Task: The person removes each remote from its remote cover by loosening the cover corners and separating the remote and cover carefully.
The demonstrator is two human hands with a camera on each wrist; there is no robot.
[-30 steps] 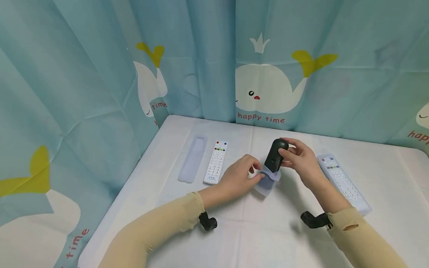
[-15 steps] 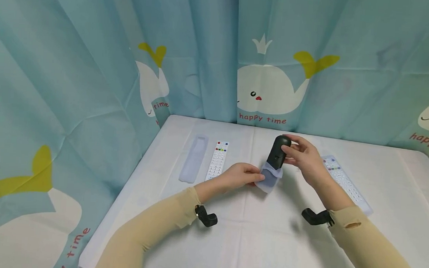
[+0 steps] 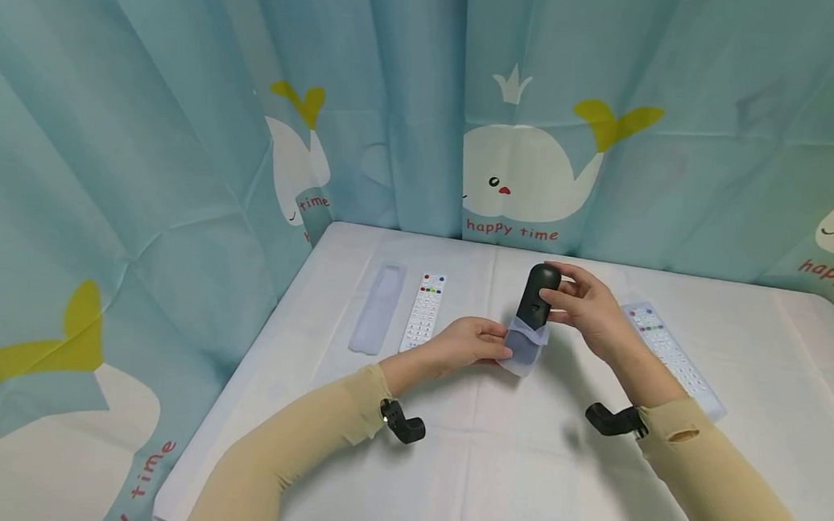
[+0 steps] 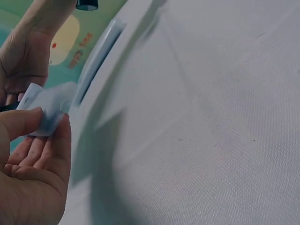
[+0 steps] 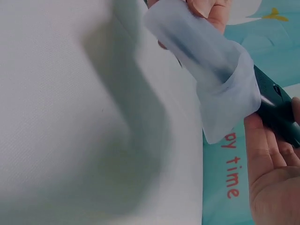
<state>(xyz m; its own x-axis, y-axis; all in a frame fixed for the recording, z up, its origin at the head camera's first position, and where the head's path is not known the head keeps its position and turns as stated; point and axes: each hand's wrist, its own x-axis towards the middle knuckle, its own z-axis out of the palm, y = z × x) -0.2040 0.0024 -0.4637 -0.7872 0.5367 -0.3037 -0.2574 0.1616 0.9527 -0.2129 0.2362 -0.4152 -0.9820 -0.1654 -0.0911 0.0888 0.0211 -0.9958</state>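
Observation:
My right hand (image 3: 586, 309) grips the upper part of a black remote control (image 3: 540, 289), held tilted above the table. The remote's lower end sits inside a translucent silicone sleeve (image 3: 523, 350). Between thumb and fingers, my left hand (image 3: 467, 346) pinches the lower part of that sleeve. Seen from the right wrist, the sleeve (image 5: 206, 56) has its open end folded back, and the black remote (image 5: 276, 103) sticks out of it. In the left wrist view the left thumb and fingers hold the sleeve (image 4: 49, 103) from both sides.
Left on the white table (image 3: 518, 477) lie another translucent sleeve (image 3: 377, 310) and a white remote (image 3: 424, 309). A white remote in a clear cover (image 3: 672, 351) lies beyond my right forearm. A blue curtain (image 3: 400, 90) hangs behind the table.
My left hand has shifted from the sleeve's folded rim down to its lower part. The right hand keeps its grip on the black remote, which has moved only slightly.

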